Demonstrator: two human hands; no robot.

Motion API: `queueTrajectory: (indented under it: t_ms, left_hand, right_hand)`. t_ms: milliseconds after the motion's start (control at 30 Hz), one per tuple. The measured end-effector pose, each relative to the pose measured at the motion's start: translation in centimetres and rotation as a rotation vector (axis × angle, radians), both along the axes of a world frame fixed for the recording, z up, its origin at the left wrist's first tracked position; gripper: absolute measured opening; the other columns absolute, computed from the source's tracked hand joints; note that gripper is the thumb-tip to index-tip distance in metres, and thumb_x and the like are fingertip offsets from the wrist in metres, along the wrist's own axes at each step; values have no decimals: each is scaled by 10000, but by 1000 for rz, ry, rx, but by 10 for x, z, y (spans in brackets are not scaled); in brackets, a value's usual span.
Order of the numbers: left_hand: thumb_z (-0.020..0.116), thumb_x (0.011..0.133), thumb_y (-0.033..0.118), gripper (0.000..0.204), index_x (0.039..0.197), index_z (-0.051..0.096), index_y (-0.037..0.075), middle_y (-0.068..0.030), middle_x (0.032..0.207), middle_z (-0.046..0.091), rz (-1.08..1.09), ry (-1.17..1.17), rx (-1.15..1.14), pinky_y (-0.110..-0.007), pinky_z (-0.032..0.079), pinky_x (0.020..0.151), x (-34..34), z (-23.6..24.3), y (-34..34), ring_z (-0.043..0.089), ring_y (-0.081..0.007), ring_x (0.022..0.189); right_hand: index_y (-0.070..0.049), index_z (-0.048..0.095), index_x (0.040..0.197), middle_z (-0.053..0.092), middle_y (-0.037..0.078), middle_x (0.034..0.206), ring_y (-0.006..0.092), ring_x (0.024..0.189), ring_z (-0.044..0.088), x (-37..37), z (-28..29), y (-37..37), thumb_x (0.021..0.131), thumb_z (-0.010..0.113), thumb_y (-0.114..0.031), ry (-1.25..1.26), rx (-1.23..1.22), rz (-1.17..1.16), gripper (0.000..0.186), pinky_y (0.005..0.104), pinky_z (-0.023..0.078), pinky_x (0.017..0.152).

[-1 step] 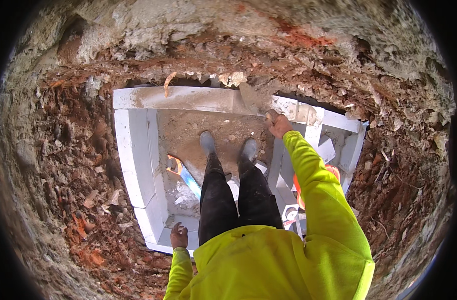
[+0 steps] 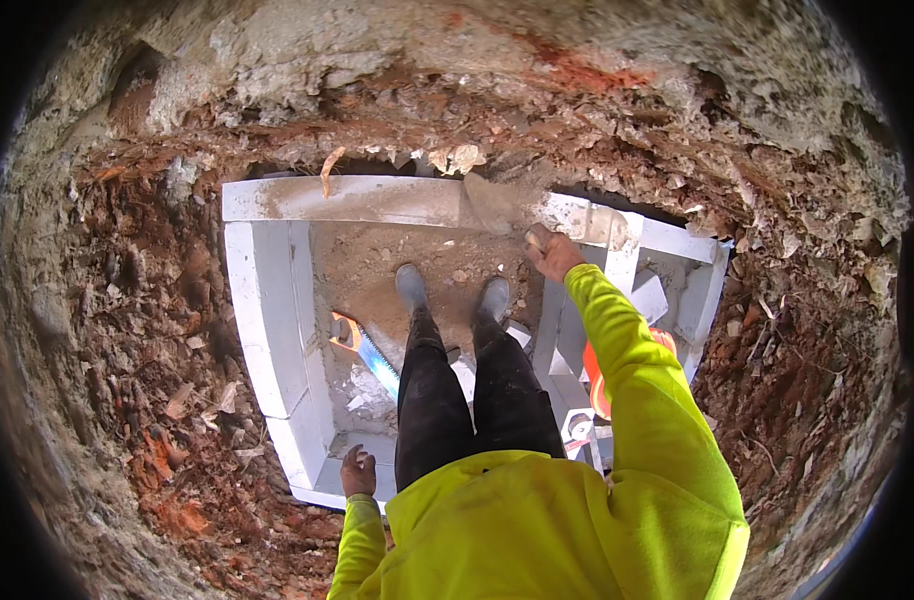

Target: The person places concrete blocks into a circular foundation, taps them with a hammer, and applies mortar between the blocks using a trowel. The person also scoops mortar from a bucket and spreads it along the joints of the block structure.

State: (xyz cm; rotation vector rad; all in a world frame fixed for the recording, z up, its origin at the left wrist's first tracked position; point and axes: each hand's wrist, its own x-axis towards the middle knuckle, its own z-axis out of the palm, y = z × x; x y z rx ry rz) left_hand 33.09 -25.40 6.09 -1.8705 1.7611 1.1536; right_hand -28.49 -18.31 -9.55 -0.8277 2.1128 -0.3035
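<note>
1. We wear a bright yellow-green top (image 2: 537,530), loose and creased.
2. Joined to the top, our long sleeves (image 2: 632,370) share its plain colour.
3. Below the top we have black trousers (image 2: 522,390), faintly dusty.
4. Farthest from the top are grey, round-toed boots (image 2: 494,298).

Single fisheye view from the wearer's head, facing steeply down, sweatshirt (image 2: 527,520) close below, boots (image 2: 412,287) farther off.

An orange-handled, blue-bladed handsaw (image 2: 379,366) is laid on the ground (image 2: 362,265). Well beyond the saw, a brown strip (image 2: 329,170) is seen; to the saw's right, an orange object (image 2: 593,385) is partly hidden; to its left, reddish earth (image 2: 167,270) is exposed.
</note>
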Motion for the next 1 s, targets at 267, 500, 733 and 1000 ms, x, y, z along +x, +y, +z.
queueTrajectory:
  t_ms: [267,500,733,1000]
  left_hand:
    - [617,818,159,397,1193,615,28,-185,1039,686,-33,45,-1,-401,532,847,-46,23,5,672,-307,946]
    - [637,825,154,401,1205,618,29,-183,1061,677,-149,26,-9,-387,537,847,-46,29,-33,667,-298,966]
    - [636,849,147,394,1216,602,9,-180,1053,676,-21,66,-82,-377,535,852,-26,52,-96,670,-285,963]
    - [644,842,168,394,1209,611,29,-167,1046,680,163,17,-7,-370,533,833,63,24,-52,667,-281,960]
  right_hand:
    - [-31,452,1240,651,238,920,441,905,626,77,-27,118,842,611,-277,156,-136,-631,494,477,517,799]
    - [17,509,1149,652,240,920,396,844,641,180,-27,-33,833,585,-190,177,-263,-706,385,427,522,765]
    - [48,473,1235,661,282,972,430,915,651,228,4,-217,834,628,-231,81,-264,-558,513,460,525,829]
    - [-5,398,1349,646,256,1067,415,964,639,288,-23,-221,855,608,-216,-15,-103,-610,577,423,518,856]
